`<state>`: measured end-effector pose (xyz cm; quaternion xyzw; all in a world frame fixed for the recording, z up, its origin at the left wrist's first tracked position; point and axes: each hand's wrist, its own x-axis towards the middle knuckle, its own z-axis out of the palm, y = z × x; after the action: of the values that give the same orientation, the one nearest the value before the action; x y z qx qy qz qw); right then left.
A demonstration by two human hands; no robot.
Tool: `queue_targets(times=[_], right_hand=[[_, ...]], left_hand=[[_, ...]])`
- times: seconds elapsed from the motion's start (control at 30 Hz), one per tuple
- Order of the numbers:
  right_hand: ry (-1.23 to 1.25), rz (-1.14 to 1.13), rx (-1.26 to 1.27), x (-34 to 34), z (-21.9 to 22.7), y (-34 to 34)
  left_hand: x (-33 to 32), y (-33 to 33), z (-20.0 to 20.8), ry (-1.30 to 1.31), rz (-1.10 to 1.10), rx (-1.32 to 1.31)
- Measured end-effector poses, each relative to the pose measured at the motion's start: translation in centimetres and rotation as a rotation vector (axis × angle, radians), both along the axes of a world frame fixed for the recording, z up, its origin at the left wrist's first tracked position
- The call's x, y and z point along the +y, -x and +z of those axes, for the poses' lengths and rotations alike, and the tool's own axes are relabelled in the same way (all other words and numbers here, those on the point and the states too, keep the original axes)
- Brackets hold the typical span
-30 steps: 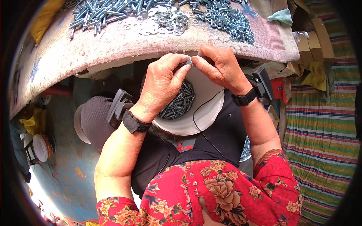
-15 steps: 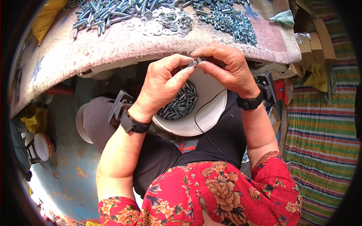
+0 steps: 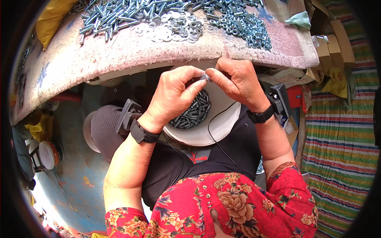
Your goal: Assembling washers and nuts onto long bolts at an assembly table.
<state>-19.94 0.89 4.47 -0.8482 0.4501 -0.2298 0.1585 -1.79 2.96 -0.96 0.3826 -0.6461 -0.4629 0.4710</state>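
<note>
Above a white bucket (image 3: 222, 125) my two hands meet fingertip to fingertip. Thumb and forefinger of my left hand (image 3: 176, 89) are closed on a small silvery metal fastener (image 3: 207, 77), mostly hidden by the fingers. The thumb and bent fingers of my right hand (image 3: 240, 83) pinch its other end, so its exact kind does not show. Inside the bucket, below and partly behind my left hand, lies a heap of dark grey metal fasteners (image 3: 192, 113).
On the cloth-covered table (image 3: 131, 55) ahead lie piles of long bolts (image 3: 119, 20), flat washers (image 3: 174, 29) and small nuts (image 3: 254, 31). A black cable (image 3: 212, 131) hangs over the bucket's rim. Cardboard boxes (image 3: 333, 49) stand at the right.
Both hands have dropped slightly toward me, still together. My right fingers have curled in more, and less of the fastener shows between the fingertips.
</note>
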Motion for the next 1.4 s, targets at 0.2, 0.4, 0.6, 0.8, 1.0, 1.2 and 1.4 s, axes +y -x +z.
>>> queue_targets(times=[0.2,0.4,0.6,0.8,1.0,1.2,1.4], right_hand=[[-0.31,-0.027,-0.691,-0.6,-2.1,-0.4],[-0.426,0.115,-0.765,0.2,-0.7,-0.4],[-0.269,0.149,-0.472,0.0,-0.1,0.6],[-0.162,0.114,-0.296,-0.2,0.5,0.6],[0.007,0.014,-0.188,-0.2,-1.3,0.7],[-0.423,0.059,-0.618,0.9,-0.6,0.5],[-0.246,0.049,-0.462,0.0,-2.2,0.3]], left_hand=[[0.1,0.5,0.1,0.226,-0.091,-0.018],[0.1,0.0,0.7,-0.229,-0.097,0.271],[0.0,-0.3,0.6,-0.186,-0.126,0.188],[-0.1,-0.4,0.0,-0.1,-0.102,0.087],[0.0,0.0,0.2,0.066,0.032,0.009],[0.0,-0.2,0.2,-0.075,-0.02,0.09],[0.3,-0.1,0.6,-0.087,-0.033,0.15]])
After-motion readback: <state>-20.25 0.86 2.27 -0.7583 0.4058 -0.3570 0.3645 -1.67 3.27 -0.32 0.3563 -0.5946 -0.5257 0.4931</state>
